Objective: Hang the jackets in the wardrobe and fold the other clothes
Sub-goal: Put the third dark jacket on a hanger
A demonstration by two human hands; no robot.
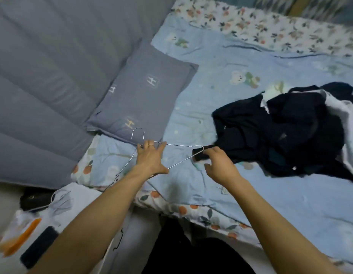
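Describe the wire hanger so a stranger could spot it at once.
Start at the grey pillow against the padded headboard. Just below its near corner, on the light blue bedspread, lies the wire hanger under the left hand. It is the only thin, silvery metal thing there.

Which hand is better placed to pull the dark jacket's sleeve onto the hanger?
Right. The right hand already grips the dark jacket by its cuff, beside the wire hanger tip. The left hand lies spread on the hanger's neck, steadying it.
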